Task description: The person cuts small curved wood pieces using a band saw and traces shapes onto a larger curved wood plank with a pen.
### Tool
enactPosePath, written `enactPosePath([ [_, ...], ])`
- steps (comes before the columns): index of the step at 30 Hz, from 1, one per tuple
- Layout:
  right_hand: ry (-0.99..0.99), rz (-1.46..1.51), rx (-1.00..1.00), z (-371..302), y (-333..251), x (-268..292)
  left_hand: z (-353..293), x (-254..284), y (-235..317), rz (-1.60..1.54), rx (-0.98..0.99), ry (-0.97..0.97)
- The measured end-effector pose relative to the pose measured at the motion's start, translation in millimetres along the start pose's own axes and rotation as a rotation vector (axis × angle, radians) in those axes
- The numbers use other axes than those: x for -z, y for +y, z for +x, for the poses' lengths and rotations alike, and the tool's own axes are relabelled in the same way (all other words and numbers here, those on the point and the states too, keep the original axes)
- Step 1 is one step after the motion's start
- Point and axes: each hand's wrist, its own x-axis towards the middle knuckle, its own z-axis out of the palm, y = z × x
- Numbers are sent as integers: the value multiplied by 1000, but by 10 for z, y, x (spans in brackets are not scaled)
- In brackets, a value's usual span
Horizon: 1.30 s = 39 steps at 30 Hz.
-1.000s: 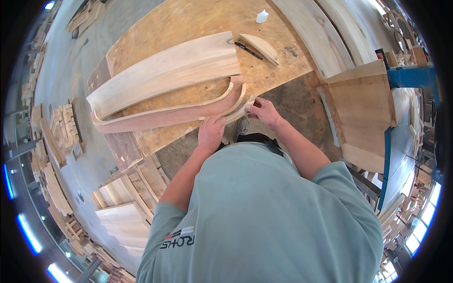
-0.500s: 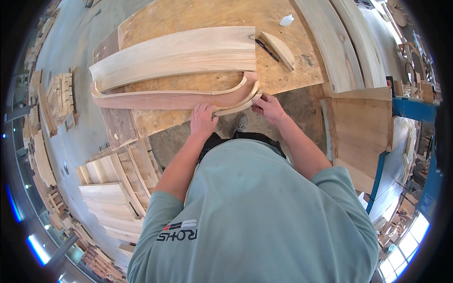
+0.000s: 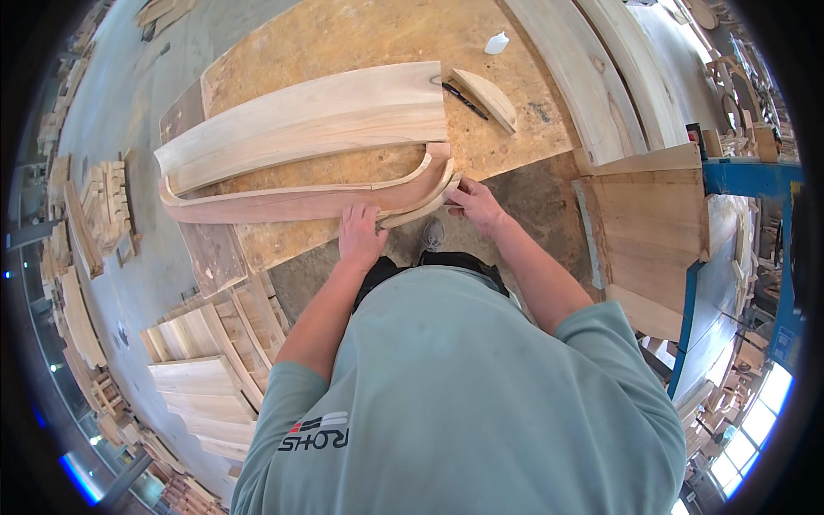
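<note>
Both my hands are at the near edge of the workbench, on a short curved wooden strip. My right hand pinches the strip's right end between thumb and fingers. At its left end, my left hand is closed, with fingertips against a long curved wooden rail. The strip lies along the outside of the rail's upturned right end, close against it. Whether they touch along the whole curve I cannot tell. Beyond the rail lies a wide, slightly bowed wooden panel.
On the workbench are a black pen, a half-moon wood piece and a small white bottle. Long boards lie at the right. Wooden panels lean at lower left; a blue metal frame stands right.
The whole view has shifted a little, so the bench and its things appear slightly left. Both hands keep their places on the curved strip.
</note>
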Motion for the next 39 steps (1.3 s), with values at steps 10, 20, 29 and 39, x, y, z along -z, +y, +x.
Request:
enactPosePath([
  [10,-23,285,-12,61,48,15,-36,-7,21,-6,11,23],
  [20,-84,406,-18,68,-1,20,-356,-423,-166,-1159,802,-262],
  [29,-49,333,-35,114,-30,59,-107,-757,19,-2089,829,-280],
  [39,65,120,74,-166,-514,-170,-284,-227,14,-942,424,134],
])
